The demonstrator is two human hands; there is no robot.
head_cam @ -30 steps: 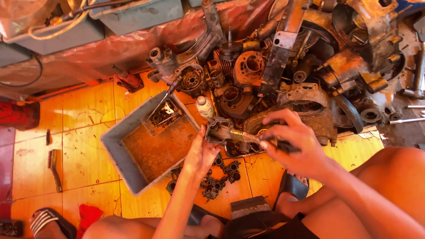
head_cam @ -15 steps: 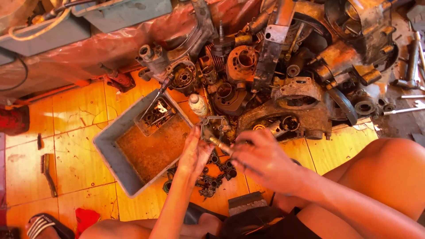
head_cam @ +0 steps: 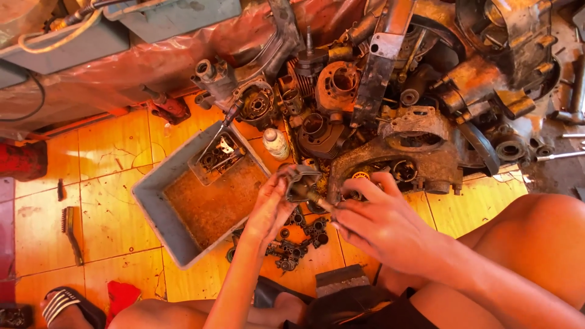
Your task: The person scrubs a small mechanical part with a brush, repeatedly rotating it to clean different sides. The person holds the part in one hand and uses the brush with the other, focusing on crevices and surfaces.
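Both hands, left hand [head_cam: 268,210] and right hand [head_cam: 381,225], are clamped on a small metal part [head_cam: 300,183]; greasy fingers might drop it among loose bits [head_cam: 298,240] on the tiled floor [head_cam: 109,201].

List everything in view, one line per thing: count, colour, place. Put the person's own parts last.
metal part: one, dark grey, held up between both hands over the floor.
tray: one, grey with a rusty bottom, on the tiles left of the hands.
small parts box: one, dark, in the tray's far corner.
bottle: one, white, standing beyond the tray.
loose small parts: a cluster, black, on the tiles under the hands.
engine parts pile: many, rusty and grey, along the far side.
wire brush: one, dark, on the tiles at left.
sandal: one, striped, bottom left.
left hand: grips the metal part.
right hand: fingers on the metal part.
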